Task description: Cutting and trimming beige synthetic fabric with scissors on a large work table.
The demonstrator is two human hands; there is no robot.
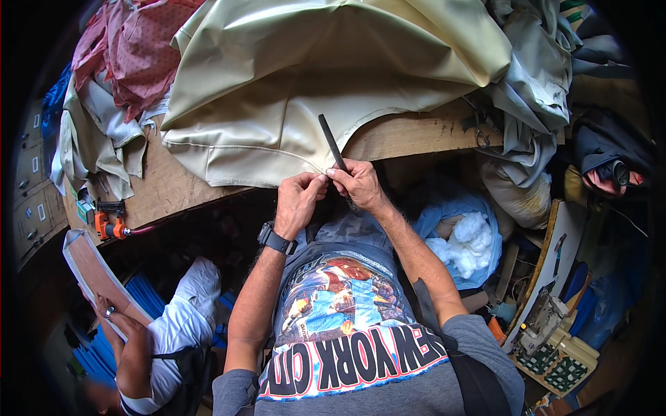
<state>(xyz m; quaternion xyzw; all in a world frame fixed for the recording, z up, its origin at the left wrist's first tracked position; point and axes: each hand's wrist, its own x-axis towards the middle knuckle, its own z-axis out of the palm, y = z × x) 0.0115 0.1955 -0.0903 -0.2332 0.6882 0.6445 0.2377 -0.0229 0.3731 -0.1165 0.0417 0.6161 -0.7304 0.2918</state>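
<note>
A large cream sheet of vinyl-like cover material (257, 118) lies draped over the bench, with a stitched seam running along its near part. At its near edge my left hand (300, 197) has thumb and fingers pinched together on the material. Close beside it, my right hand (359, 186) pinches the same edge. A long, dark, flat tool (329, 137) is also gripped in my right hand, slanting up over the cover. Its lower end is mostly hidden by the hand, so its exact kind is unclear.
An orange staple gun (111, 223) lies at the wooden bench's (166, 194) left edge. Pink cloth (135, 55) is heaped far left. A blue bag (444, 208) of white stuffing stands right, near a sewing machine (544, 326). Lower left, another person (180, 312) holds a long panel.
</note>
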